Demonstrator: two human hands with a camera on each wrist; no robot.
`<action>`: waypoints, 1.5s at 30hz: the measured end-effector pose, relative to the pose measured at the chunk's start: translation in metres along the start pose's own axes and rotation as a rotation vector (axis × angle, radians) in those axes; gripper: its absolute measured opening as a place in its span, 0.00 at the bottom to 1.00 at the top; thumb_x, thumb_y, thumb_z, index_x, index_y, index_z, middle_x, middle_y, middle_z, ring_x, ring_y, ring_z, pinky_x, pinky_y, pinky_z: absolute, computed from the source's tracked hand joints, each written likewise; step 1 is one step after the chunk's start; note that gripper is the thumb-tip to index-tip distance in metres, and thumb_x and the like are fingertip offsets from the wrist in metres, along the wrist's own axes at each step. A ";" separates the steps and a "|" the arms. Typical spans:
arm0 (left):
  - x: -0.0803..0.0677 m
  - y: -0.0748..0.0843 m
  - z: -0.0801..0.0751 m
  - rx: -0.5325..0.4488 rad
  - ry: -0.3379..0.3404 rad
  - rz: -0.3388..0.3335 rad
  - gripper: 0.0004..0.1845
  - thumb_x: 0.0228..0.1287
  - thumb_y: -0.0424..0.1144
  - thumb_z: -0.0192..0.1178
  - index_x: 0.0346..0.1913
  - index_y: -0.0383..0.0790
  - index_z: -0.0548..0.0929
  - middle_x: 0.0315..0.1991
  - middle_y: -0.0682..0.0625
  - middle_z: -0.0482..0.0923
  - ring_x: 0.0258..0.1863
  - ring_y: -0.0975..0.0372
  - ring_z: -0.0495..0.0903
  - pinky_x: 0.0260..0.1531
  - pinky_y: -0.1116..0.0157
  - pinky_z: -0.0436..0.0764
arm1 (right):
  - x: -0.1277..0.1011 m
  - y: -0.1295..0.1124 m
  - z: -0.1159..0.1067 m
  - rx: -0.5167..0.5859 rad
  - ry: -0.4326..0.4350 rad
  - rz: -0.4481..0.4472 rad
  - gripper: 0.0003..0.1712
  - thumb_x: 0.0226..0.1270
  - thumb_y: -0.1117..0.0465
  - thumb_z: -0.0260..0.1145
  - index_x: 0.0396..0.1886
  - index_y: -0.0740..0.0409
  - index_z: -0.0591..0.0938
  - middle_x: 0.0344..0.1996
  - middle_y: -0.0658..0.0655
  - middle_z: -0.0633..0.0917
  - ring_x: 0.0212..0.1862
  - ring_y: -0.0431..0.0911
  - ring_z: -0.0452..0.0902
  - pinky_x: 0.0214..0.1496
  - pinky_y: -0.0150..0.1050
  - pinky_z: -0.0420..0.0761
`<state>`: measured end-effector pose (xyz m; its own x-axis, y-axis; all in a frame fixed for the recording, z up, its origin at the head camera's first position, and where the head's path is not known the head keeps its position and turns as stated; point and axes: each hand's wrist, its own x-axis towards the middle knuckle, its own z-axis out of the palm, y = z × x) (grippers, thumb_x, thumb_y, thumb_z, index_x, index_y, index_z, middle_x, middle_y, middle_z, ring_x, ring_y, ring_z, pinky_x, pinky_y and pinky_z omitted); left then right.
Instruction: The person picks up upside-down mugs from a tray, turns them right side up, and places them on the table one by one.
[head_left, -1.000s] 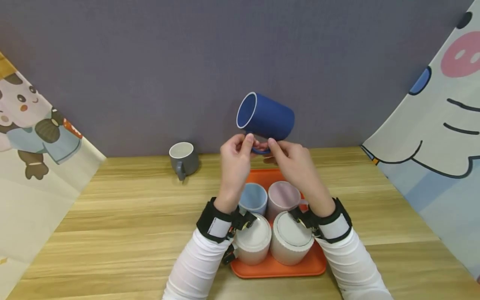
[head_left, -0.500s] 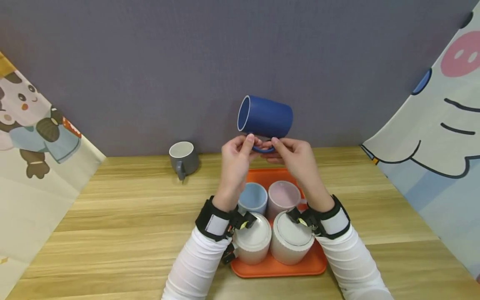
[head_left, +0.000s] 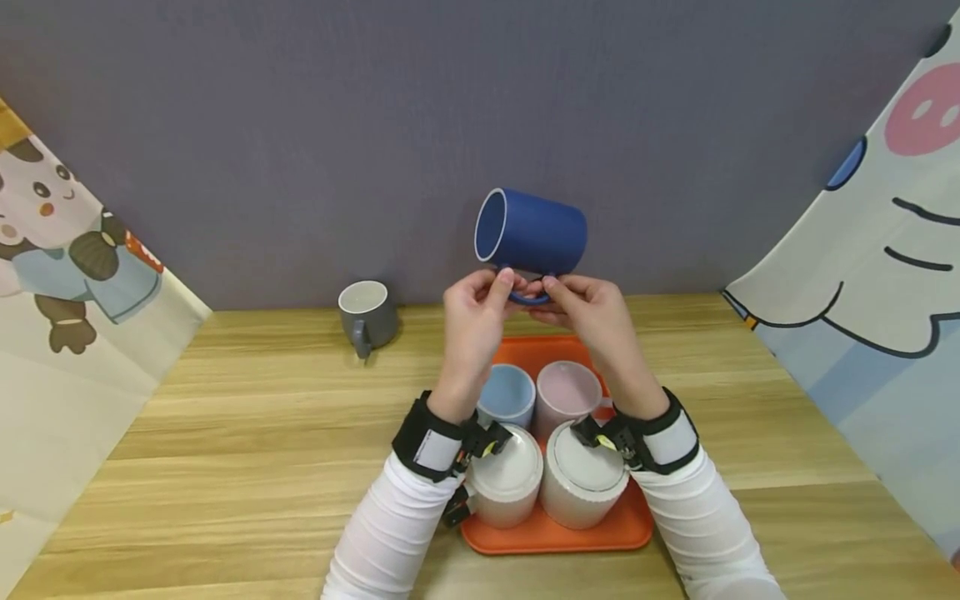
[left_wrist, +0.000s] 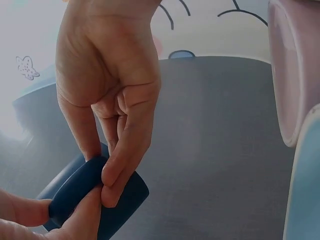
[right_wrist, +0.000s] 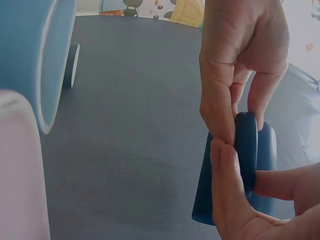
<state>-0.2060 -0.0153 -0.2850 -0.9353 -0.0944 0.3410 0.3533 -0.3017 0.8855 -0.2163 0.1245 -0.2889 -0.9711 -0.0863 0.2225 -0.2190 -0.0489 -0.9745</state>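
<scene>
Above the wooden table, my left hand and right hand are both pinching the blue mug (tipped sideways) by its handle.

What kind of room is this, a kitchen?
Probably a staged tabletop set, not a kitchen: a wooden table against a plain grey backdrop, cartoon cloths at both sides, mugs on an orange tray.
</scene>
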 end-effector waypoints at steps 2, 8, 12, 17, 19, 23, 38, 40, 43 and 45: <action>0.000 0.000 0.000 0.008 0.000 0.003 0.12 0.68 0.29 0.53 0.39 0.18 0.78 0.34 0.34 0.80 0.31 0.62 0.82 0.44 0.55 0.83 | 0.000 0.000 -0.001 0.008 -0.004 0.003 0.23 0.70 0.60 0.58 0.52 0.79 0.75 0.30 0.48 0.86 0.32 0.39 0.86 0.40 0.34 0.83; -0.001 0.000 0.000 0.044 -0.005 0.027 0.12 0.68 0.30 0.54 0.39 0.18 0.79 0.36 0.32 0.80 0.33 0.60 0.82 0.42 0.57 0.83 | 0.001 0.002 -0.002 0.043 -0.007 0.017 0.22 0.71 0.62 0.57 0.53 0.80 0.74 0.29 0.47 0.86 0.32 0.39 0.85 0.40 0.34 0.83; -0.001 0.000 0.000 0.053 0.003 0.025 0.12 0.67 0.30 0.54 0.40 0.18 0.79 0.36 0.31 0.80 0.33 0.59 0.82 0.43 0.58 0.83 | 0.002 0.002 -0.002 0.057 -0.008 0.039 0.22 0.71 0.63 0.56 0.54 0.81 0.72 0.29 0.47 0.85 0.32 0.39 0.85 0.40 0.34 0.83; -0.002 0.001 0.000 0.083 0.009 0.023 0.12 0.67 0.31 0.55 0.40 0.20 0.80 0.36 0.33 0.81 0.34 0.59 0.82 0.42 0.61 0.83 | 0.002 0.001 -0.002 0.054 -0.007 0.054 0.22 0.71 0.64 0.55 0.54 0.81 0.72 0.29 0.48 0.85 0.32 0.38 0.85 0.40 0.33 0.83; -0.001 0.000 0.000 0.089 0.009 0.027 0.11 0.67 0.31 0.55 0.39 0.21 0.80 0.36 0.33 0.81 0.34 0.59 0.82 0.41 0.62 0.83 | 0.003 0.001 -0.003 0.060 -0.006 0.055 0.22 0.71 0.64 0.55 0.54 0.82 0.72 0.29 0.48 0.85 0.32 0.38 0.85 0.40 0.33 0.83; -0.001 -0.001 0.000 0.078 0.007 0.031 0.11 0.67 0.30 0.55 0.38 0.20 0.80 0.35 0.32 0.81 0.33 0.59 0.83 0.41 0.61 0.84 | 0.004 0.002 -0.003 0.079 -0.010 0.058 0.22 0.71 0.65 0.55 0.54 0.83 0.70 0.28 0.47 0.85 0.31 0.38 0.85 0.40 0.32 0.83; 0.001 -0.002 -0.002 0.062 0.006 0.034 0.11 0.66 0.30 0.57 0.38 0.20 0.80 0.36 0.32 0.81 0.32 0.60 0.83 0.44 0.54 0.82 | 0.005 0.001 -0.004 0.103 -0.026 0.075 0.23 0.71 0.64 0.55 0.54 0.83 0.70 0.28 0.47 0.85 0.31 0.38 0.85 0.40 0.32 0.83; 0.000 -0.002 -0.003 0.066 0.005 0.032 0.11 0.66 0.30 0.57 0.39 0.20 0.81 0.36 0.31 0.81 0.33 0.59 0.83 0.43 0.55 0.83 | 0.005 0.001 -0.004 0.105 -0.026 0.072 0.22 0.71 0.64 0.55 0.54 0.82 0.71 0.28 0.47 0.86 0.31 0.38 0.85 0.40 0.32 0.83; 0.001 -0.001 -0.003 0.079 0.004 0.036 0.12 0.66 0.31 0.57 0.39 0.19 0.81 0.36 0.31 0.81 0.32 0.59 0.83 0.42 0.59 0.83 | 0.005 0.001 -0.004 0.116 -0.028 0.072 0.23 0.71 0.64 0.56 0.54 0.83 0.71 0.27 0.47 0.86 0.31 0.38 0.85 0.40 0.32 0.83; 0.001 -0.001 -0.004 0.096 0.007 0.044 0.12 0.65 0.31 0.57 0.39 0.20 0.81 0.36 0.31 0.81 0.32 0.59 0.83 0.40 0.61 0.84 | 0.005 0.001 -0.004 0.114 -0.024 0.076 0.22 0.71 0.64 0.56 0.54 0.82 0.72 0.27 0.47 0.86 0.31 0.38 0.85 0.40 0.32 0.83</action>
<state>-0.2070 -0.0190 -0.2865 -0.9190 -0.1120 0.3779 0.3935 -0.2047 0.8962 -0.2220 0.1278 -0.2887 -0.9816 -0.1179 0.1504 -0.1316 -0.1538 -0.9793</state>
